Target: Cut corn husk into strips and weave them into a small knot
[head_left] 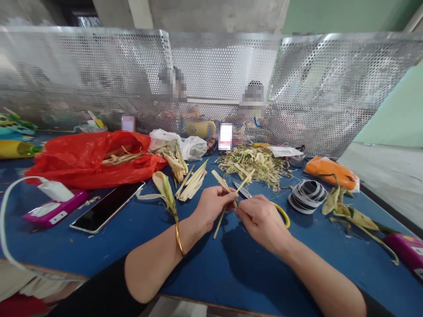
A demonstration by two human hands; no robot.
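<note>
My left hand (213,204) pinches narrow corn husk strips (246,180) that cross one another just above the table, one end pointing down toward me. Close beside it, my right hand (264,220) has thumb and fingertips pressed together at the strips' lower crossing; the exact spot it grips is partly hidden. Behind my right hand lie scissors (284,215) with a yellow handle, their blades partly showing. Whole pale husk leaves (193,182) rest left of my hands, with a folded husk (163,189) near my left wrist. Farther back is a heap of shredded husk (254,163).
A red plastic bag (79,154) with husks, a phone (109,207) and a purple power strip (54,209) lie left. To the right are a ribbon roll (307,197), an orange packet (330,171) and dry husks (357,211). A perforated metal screen (218,57) stands behind; people sit beyond.
</note>
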